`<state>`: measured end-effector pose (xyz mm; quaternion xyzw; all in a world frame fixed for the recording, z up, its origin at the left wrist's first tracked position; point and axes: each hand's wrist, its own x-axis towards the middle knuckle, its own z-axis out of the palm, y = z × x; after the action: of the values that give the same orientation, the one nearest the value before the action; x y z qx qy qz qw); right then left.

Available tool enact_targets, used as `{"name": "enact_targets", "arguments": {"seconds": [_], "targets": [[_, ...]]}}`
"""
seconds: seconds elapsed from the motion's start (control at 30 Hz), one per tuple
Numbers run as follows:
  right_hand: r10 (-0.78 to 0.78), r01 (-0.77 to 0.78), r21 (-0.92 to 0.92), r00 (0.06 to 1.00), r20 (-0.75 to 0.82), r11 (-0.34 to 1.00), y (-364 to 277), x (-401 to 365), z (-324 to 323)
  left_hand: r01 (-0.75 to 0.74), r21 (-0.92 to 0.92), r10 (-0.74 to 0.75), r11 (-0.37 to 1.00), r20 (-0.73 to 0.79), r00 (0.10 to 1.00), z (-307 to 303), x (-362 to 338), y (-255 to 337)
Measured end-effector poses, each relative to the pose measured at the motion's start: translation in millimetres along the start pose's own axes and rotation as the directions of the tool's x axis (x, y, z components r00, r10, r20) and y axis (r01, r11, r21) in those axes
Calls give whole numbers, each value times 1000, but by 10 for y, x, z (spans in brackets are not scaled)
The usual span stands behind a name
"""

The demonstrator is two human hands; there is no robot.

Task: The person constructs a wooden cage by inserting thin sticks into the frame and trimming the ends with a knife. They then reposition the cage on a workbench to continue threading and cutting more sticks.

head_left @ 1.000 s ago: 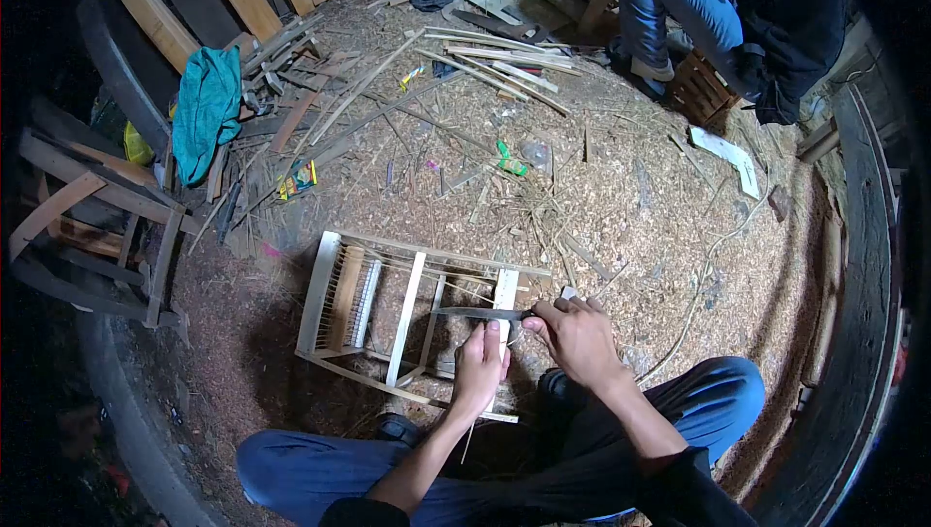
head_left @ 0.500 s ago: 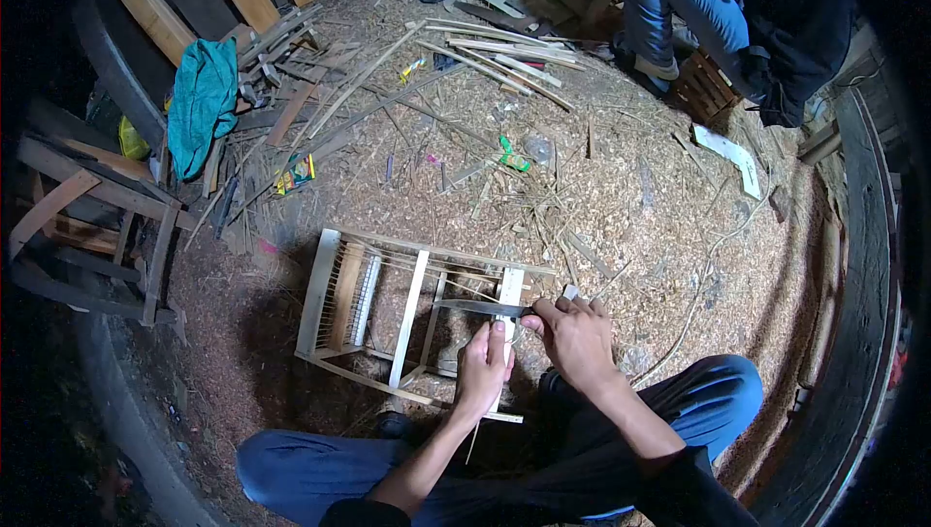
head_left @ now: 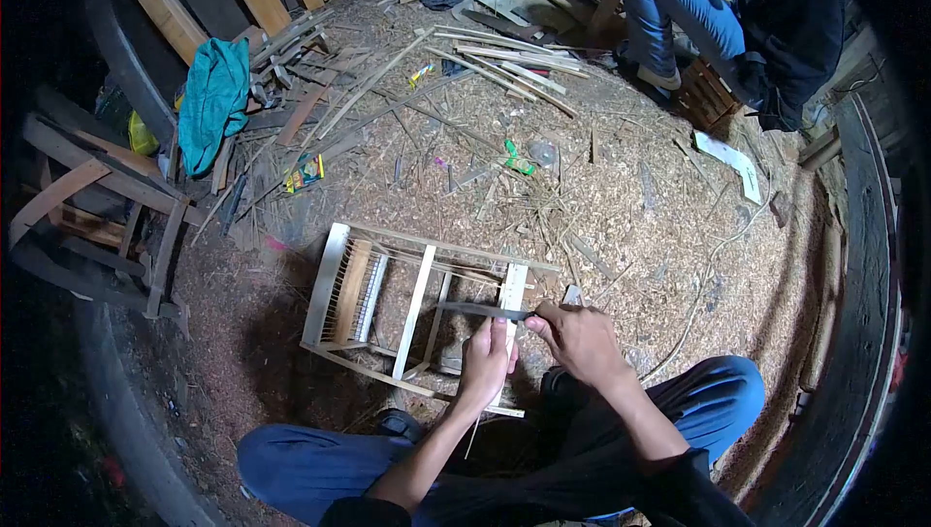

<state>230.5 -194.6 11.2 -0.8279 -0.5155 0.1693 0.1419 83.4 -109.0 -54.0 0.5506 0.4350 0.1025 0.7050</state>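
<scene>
A wooden frame [head_left: 416, 309] with pale crossbars and a row of thin rods at its left end lies between the person's knees. Fingers of my left hand [head_left: 483, 364] are closed round a thin strip at the frame's right crossbar [head_left: 513, 287], with the strip's lower end [head_left: 472, 438] hanging below. My right hand [head_left: 582, 341] grips the handle of a knife, its fingers wrapped round it. The knife's blade [head_left: 475, 309] points left across the crossbar, just above my left thumb.
A co-worker [head_left: 679, 18] sits at the upper right beside a slatted wooden piece [head_left: 706, 93]. Long wood strips [head_left: 509, 60], a teal cloth [head_left: 211, 105] and a white angled piece [head_left: 729, 164] lie around. A wooden chair frame [head_left: 107, 212] stands at the left.
The view has shifted slightly, so the frame and floor items appear a little to the right. Both hands keep their grips, and the knife remains across the crossbar.
</scene>
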Motion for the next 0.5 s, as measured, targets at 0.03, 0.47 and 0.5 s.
{"name": "enact_targets", "arguments": {"seconds": [0.03, 0.47, 0.5], "targets": [[-16, 15, -38, 1000, -11, 999, -1, -19, -13, -48, 36, 48, 998, -21, 999, 10, -6, -9], [158, -124, 187, 971, -178, 975, -135, 149, -265, -277, 718, 500, 639, -114, 858, -183, -62, 534], [160, -113, 221, 964, -210, 969, -145, 165, -271, -349, 737, 608, 579, -105, 787, -209, -61, 606]]}}
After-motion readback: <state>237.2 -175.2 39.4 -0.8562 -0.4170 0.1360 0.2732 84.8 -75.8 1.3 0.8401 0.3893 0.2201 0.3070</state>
